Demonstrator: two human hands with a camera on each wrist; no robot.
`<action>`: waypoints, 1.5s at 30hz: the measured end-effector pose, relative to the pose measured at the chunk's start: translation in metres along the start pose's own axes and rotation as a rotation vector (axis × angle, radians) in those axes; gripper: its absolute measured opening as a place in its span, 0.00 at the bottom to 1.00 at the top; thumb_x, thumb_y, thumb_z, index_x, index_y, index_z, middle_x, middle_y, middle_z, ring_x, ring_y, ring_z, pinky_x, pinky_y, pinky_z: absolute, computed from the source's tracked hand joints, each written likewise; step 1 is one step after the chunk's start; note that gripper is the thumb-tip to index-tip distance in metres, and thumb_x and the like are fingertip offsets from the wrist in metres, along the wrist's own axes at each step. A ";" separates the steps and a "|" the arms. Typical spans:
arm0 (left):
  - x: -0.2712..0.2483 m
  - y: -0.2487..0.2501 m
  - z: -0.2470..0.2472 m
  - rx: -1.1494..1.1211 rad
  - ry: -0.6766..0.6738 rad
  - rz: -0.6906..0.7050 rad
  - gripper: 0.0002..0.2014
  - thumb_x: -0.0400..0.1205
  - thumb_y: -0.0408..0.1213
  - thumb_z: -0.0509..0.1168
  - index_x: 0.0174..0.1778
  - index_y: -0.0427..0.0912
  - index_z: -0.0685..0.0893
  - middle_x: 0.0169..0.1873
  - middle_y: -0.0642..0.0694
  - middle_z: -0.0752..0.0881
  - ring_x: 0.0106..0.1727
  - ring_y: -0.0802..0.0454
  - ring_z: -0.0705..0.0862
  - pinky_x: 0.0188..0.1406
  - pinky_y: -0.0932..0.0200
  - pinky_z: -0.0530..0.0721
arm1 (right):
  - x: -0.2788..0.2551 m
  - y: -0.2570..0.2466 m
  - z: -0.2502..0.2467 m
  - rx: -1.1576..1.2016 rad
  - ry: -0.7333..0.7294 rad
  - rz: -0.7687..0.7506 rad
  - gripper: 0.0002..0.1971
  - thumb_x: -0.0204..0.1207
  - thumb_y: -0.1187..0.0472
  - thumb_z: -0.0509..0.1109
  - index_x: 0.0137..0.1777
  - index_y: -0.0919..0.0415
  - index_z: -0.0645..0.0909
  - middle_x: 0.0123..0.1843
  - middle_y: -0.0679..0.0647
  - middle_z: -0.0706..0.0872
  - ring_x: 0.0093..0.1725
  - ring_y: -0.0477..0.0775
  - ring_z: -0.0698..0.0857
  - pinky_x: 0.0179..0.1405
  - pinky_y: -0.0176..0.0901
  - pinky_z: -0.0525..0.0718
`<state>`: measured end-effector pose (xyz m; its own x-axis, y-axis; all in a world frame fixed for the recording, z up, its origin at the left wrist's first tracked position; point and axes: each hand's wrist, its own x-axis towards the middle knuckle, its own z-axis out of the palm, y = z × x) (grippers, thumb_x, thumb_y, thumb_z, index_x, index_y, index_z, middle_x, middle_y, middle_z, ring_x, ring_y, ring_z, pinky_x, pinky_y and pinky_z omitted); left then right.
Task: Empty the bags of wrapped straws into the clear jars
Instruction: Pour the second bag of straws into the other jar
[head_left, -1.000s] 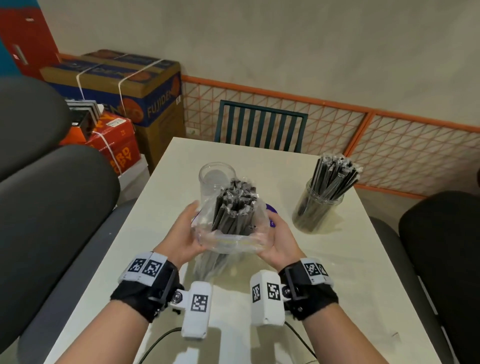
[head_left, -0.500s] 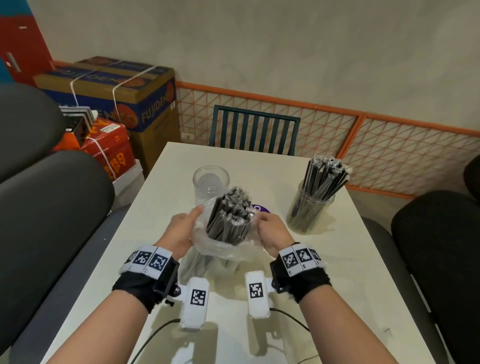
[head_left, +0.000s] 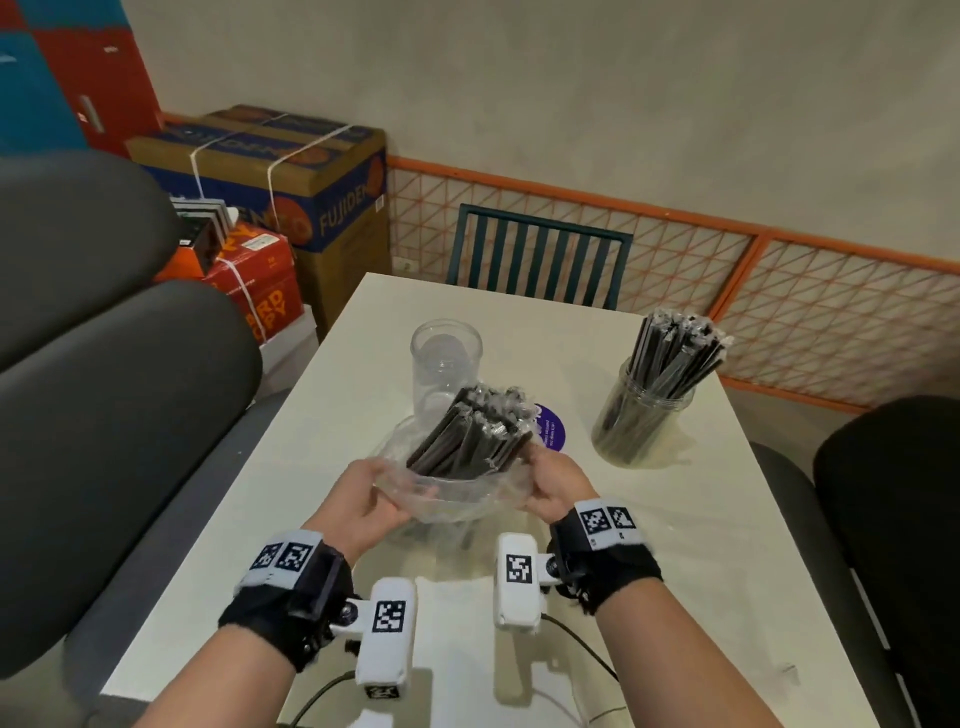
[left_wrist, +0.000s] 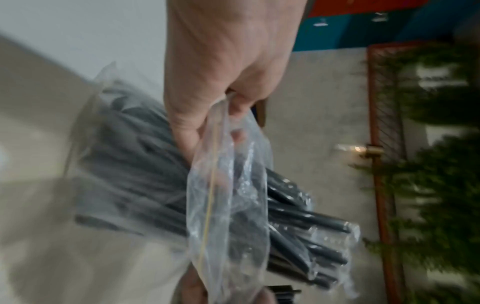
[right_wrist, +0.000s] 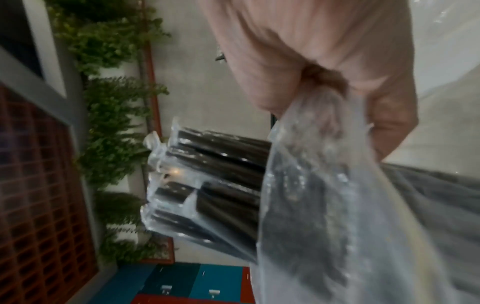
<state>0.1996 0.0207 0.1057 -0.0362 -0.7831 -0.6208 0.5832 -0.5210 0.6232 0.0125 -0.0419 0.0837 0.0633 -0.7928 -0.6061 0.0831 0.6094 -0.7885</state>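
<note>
Bag of straws tilted forward, mouth gripped by both hands

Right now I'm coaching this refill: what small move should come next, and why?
Probably carry the bag forward and tip the straws into the empty jar. Left hand and right hand each grip its rim, the straws already poke out toward that jar, and the other jar is full.

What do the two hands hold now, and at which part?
Both hold the clear bag of wrapped straws at its open rim: left hand one side, right hand the other.
</note>
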 end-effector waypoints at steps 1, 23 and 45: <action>0.003 0.000 -0.004 0.006 -0.033 -0.036 0.18 0.83 0.37 0.52 0.64 0.31 0.75 0.64 0.29 0.79 0.56 0.38 0.83 0.46 0.44 0.89 | 0.003 0.001 0.001 -0.090 0.034 -0.001 0.15 0.82 0.52 0.59 0.54 0.58 0.85 0.61 0.69 0.84 0.56 0.70 0.87 0.55 0.73 0.83; -0.049 0.000 0.035 0.053 -0.426 -0.235 0.40 0.70 0.66 0.63 0.66 0.35 0.81 0.68 0.32 0.79 0.69 0.35 0.77 0.62 0.35 0.80 | -0.079 -0.057 -0.025 0.024 -0.406 -0.310 0.27 0.76 0.44 0.68 0.65 0.66 0.79 0.61 0.68 0.86 0.64 0.69 0.83 0.65 0.62 0.82; 0.043 0.160 0.080 0.688 -0.351 0.451 0.34 0.77 0.42 0.70 0.74 0.29 0.66 0.54 0.40 0.85 0.53 0.48 0.86 0.45 0.55 0.84 | -0.001 -0.180 0.047 -0.438 -0.639 -0.390 0.24 0.73 0.72 0.70 0.70 0.64 0.75 0.60 0.58 0.87 0.57 0.50 0.87 0.57 0.41 0.86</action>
<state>0.2263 -0.1231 0.2169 -0.2328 -0.9629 -0.1367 -0.0097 -0.1383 0.9903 0.0439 -0.1508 0.2316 0.6679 -0.7132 -0.2127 -0.1669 0.1349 -0.9767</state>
